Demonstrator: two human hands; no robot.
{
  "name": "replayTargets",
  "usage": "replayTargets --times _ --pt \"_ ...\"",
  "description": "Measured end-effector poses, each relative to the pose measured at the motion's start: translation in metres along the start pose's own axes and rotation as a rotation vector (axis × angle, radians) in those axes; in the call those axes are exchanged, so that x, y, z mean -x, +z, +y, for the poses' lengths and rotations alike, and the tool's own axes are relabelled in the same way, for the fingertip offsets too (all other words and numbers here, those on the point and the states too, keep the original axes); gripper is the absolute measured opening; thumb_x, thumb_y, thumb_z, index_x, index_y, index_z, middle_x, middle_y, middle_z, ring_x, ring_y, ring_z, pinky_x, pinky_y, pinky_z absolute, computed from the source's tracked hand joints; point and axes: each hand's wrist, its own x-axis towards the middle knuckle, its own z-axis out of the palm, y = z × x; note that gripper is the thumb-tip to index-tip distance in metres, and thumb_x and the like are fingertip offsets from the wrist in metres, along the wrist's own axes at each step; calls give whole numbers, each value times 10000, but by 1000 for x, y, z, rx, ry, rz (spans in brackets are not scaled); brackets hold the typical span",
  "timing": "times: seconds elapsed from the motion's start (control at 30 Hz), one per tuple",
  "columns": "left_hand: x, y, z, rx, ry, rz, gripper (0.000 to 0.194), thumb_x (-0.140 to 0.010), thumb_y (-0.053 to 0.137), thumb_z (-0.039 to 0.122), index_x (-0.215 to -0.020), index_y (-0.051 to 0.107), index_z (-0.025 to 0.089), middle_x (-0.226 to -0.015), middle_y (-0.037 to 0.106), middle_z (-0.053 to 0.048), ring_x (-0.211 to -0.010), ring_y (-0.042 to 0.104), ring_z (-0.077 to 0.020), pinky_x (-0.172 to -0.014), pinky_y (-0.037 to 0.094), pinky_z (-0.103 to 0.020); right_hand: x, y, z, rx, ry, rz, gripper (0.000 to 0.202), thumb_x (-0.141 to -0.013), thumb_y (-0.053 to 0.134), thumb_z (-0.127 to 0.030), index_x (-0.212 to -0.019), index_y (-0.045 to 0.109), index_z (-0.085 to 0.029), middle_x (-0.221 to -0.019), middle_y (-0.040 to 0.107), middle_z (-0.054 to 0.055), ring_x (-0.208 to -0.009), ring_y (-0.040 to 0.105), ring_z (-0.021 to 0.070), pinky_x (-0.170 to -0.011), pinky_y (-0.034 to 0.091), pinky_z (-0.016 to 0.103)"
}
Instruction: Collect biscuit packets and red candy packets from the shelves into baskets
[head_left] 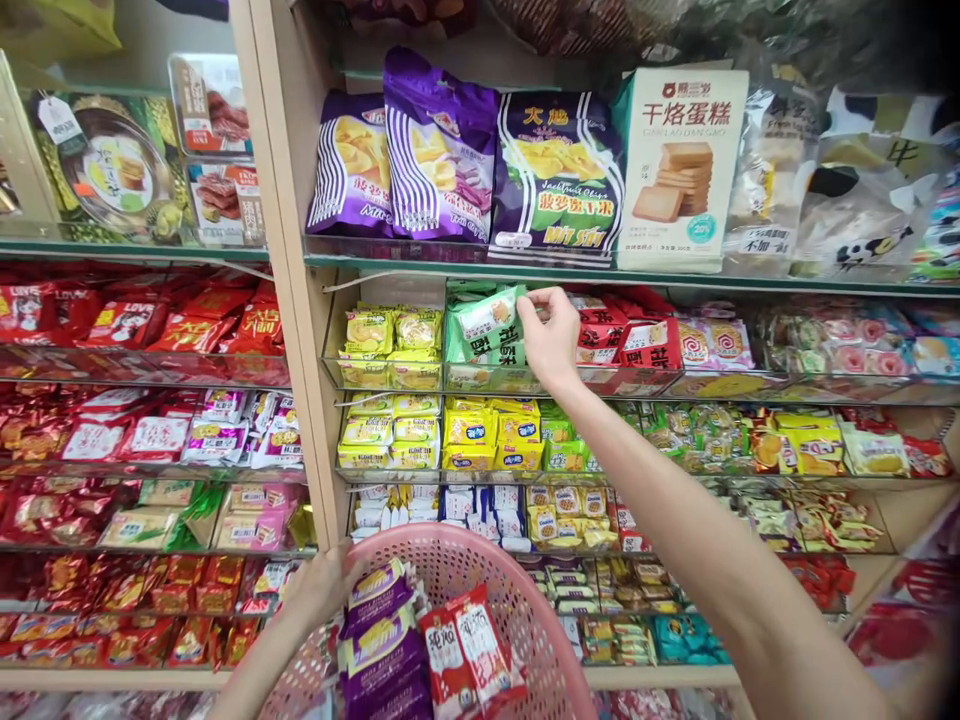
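Observation:
My right hand (551,335) pinches the corner of a green snack packet (486,328) at the front of its bin on the upper small-snack shelf. More green packets lie behind it. Low in the view, my left hand (319,585) grips the rim of a pink perforated plastic basket (517,570). Inside the basket are several purple biscuit packets (382,645) on the left and red-and-white packets (471,650) beside them. The fingers of my left hand are partly hidden at the rim.
Yellow packets (391,345) fill the bin left of the green ones; red packets (645,340) lie to the right. Above, a glass shelf (555,270) carries purple chip bags (442,150) and a cake box (682,170). A wooden upright (289,300) divides the shelving.

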Motion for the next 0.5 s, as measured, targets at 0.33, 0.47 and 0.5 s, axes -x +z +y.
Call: replayTargets --times 0.33,0.47,0.5 --pt "4 -8 13 -17 -9 -37 491 -840 297 542 -1093 511 178 -947 681 -144 -903 629 -294 -690 436 -333 89 -66 -57 87 -145 -345 93 -833 500 -304 -818 549 -226 -795 576 4 -769 514 154 -716 418 339" --pt "3 -8 16 -43 -11 -41 535 -837 276 575 -1104 505 171 -934 677 -147 -876 634 -287 -676 437 -324 142 -91 -62 -12 4 -701 67 -851 479 -274 -853 535 -236 -923 601 26 -881 542 180 -777 436 366" --pt "3 -8 16 -40 -15 -43 541 -834 274 582 -1101 506 172 -939 675 -143 -877 633 -280 -679 436 -319 153 -95 -61 -64 69 -812 78 -860 463 -276 -864 529 -235 -935 603 31 -877 552 178 -766 447 359"
